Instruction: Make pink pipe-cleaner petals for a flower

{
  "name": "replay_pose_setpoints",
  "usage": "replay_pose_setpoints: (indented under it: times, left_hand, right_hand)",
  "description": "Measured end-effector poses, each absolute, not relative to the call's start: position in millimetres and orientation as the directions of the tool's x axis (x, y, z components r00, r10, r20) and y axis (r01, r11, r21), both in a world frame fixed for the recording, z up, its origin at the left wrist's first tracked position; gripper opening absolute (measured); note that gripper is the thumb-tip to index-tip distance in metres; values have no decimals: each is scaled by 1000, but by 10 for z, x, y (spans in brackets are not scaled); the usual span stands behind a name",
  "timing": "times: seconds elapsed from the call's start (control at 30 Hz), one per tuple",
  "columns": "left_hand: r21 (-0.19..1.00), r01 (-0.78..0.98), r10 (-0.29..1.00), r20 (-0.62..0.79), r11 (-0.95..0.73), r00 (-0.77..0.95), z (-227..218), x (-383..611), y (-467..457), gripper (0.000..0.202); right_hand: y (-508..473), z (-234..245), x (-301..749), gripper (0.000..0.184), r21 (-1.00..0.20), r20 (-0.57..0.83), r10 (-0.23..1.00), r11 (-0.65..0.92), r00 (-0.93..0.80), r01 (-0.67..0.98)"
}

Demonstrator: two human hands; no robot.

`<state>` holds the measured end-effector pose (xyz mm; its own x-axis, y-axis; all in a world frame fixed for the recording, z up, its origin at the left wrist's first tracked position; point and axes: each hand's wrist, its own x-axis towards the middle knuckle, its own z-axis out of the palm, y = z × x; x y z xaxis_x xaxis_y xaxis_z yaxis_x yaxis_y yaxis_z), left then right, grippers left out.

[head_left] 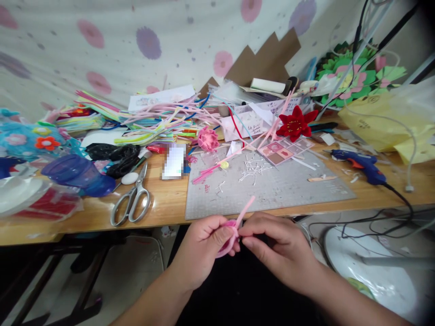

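Note:
In front of the table edge, my left hand [204, 249] is closed around a pink pipe cleaner [246, 211] bent into a loop. One straight end of it sticks up and to the right, above the thumb. My right hand [283, 253] meets the loop from the right, thumb and index finger pinched at its side; the bit between these fingertips is mostly hidden. Beyond the hands lies a grey cutting mat [217, 203] with short white trimmings [254, 170] scattered on it. A pink fuzzy flower [208, 139] and a red one [297, 124] are behind.
Scissors [134, 199] lie left of the mat, beside a phone-like blurred rectangle [174, 161]. A blue glue gun [362, 165] rests at right, its cord hanging over the edge. Bundles of pipe cleaners [152, 120] pile up at the back. A makeup palette [277, 151] sits on the mat.

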<state>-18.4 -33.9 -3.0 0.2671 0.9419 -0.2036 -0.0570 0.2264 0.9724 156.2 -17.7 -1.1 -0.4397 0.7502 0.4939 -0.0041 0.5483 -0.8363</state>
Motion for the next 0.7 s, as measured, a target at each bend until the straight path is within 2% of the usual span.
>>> replay_pose_setpoints:
  times: [0.13,0.3,0.4,0.5,0.7]
  left_hand:
    - [986,49,962,-169,162,214,-13,-159,-353,29]
    - [983,159,955,-133,93,264,22,-159,-350,26]
    - [970,243,928,-81,-10,364,29,-187,-333,28]
    - [964,246,886,-26,-100,463,32,-220,-314,31]
    - [975,191,854,-4,-112,521,45,-238,-299,38]
  right_hand:
    - [-212,-23,1517,17,-833,506,789,552,-347,40]
    - [-212,-26,1513,14,-768,574,782,617,-243,172]
    - [-149,6,1581,18,-650,647,690,721,-325,239]
    - [-53,53,1674,16,-571,641,627,775,-444,270]
    - [45,119,1761,10,-655,477,652,711,-590,256]
